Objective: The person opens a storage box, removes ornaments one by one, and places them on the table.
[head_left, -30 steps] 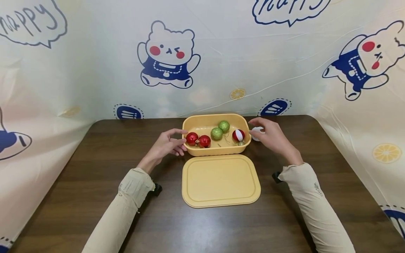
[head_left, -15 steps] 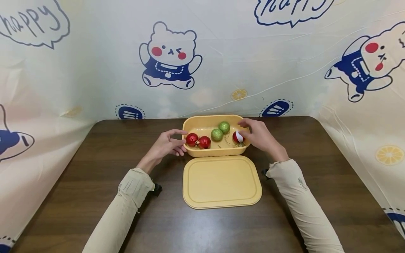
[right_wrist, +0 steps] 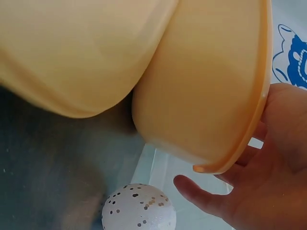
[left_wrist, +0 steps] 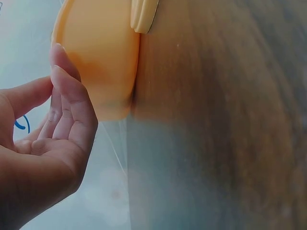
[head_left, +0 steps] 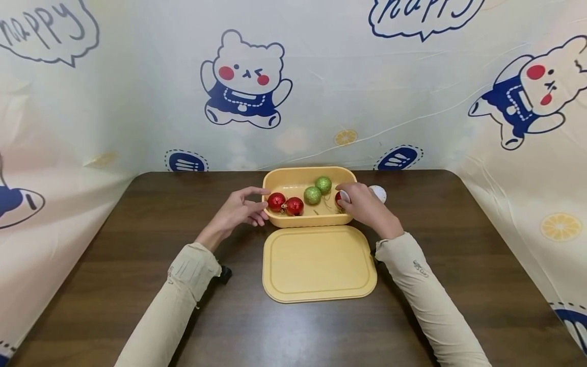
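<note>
Brown wood-grain tabletop [head_left: 316, 331], bear-printed cloth [head_left: 316, 61] behind. Your yellow box [head_left: 312, 221] sits near the back edge, lid [head_left: 319, 265] in front, speckled ball [head_left: 379, 193] rightward. Your left hand [head_left: 236, 210], empty and loosely bent, rests at its left end; whether your right hand [head_left: 367, 206] grips the red-and-white ball [head_left: 338, 200] inside is hidden.

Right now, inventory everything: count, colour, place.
Box: one, yellow, table's far side
Lid: one, yellow, flat in front of box
Red balls: two, red, box's left end
Green balls: two, glittery green, box's middle
Striped ball: one, red-and-white, box's right end, partly hidden
White ball: one, dark-speckled white, right of box
Table: one, brown, under box
Printed cloth: count unclear, pale, behind table
Wrist devices: two, black, at the cuffs
Sleeves: two, beige, both arms
Left grip: one, bare, box's left end
Right grip: one, bare, box's right end
</note>
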A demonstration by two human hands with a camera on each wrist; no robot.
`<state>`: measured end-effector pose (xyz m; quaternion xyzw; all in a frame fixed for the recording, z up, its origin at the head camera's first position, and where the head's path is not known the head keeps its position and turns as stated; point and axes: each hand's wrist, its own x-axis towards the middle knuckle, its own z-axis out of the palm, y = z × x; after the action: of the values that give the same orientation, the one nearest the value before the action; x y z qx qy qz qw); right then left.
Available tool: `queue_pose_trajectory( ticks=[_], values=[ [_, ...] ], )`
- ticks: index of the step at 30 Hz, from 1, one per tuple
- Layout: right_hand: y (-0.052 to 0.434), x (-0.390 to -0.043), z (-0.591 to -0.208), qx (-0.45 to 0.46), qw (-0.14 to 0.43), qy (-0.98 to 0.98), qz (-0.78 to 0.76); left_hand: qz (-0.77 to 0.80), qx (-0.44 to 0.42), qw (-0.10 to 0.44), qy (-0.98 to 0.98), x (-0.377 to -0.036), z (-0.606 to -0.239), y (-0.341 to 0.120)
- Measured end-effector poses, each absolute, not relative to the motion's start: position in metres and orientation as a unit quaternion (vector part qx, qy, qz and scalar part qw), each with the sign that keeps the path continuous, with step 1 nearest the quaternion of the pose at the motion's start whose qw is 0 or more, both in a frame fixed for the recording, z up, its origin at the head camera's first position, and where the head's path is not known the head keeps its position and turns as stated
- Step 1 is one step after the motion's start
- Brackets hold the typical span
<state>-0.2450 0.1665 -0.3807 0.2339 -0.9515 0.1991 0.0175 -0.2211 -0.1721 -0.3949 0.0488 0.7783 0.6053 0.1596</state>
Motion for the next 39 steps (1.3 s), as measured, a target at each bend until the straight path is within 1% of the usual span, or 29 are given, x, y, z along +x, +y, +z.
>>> queue_pose_trajectory(
  ticks=[13, 19, 27, 36, 39],
  values=[
    [0.1628, -0.2443, -0.3790, 0.262, 0.018, -0.946, 0.191, 0.607, 0.057, 0.157, 0.777, -0.2210, -0.3932, -0.1753],
    [0.1633, -0.2438, -0.3800, 0.255, 0.010, -0.945, 0.207, 0.606, 0.056, 0.159, 0.778, -0.2201, -0.3932, -0.1747],
    [0.1610, -0.2405, -0.3806, 0.261, 0.018, -0.942, 0.211, 0.602, 0.057, 0.161, 0.780, -0.2192, -0.3916, -0.1735],
    [0.1627, -0.2356, -0.3771, 0.248, 0.011, -0.943, 0.224, 0.600, 0.057, 0.163, 0.781, -0.2202, -0.3933, -0.1723],
    [0.1633, -0.2355, -0.3769, 0.241, 0.019, -0.947, 0.214, 0.601, 0.055, 0.164, 0.780, -0.2205, -0.3936, -0.1725]
  ],
)
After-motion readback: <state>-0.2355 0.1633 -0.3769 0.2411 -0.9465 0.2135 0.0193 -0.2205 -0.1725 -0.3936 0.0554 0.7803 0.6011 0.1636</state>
